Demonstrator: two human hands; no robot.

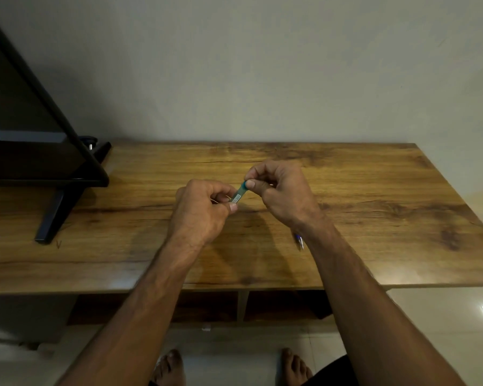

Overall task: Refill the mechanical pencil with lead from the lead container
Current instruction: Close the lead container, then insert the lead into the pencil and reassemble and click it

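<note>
At the centre of the frame, two hands hold a small teal lead container (239, 193) above a wooden tabletop (374, 190). The left hand (200, 210) pinches its lower, labelled end with curled fingers, and the right hand (280, 190) pinches its upper end between thumb and forefinger. The mechanical pencil (299, 241) lies on the tabletop, right of centre, mostly hidden beneath the right wrist.

The lead container (239, 193) hovers over the table (374, 190); mechanical pencil (299, 240) lies on it rightward, television (25, 121) far left
</note>
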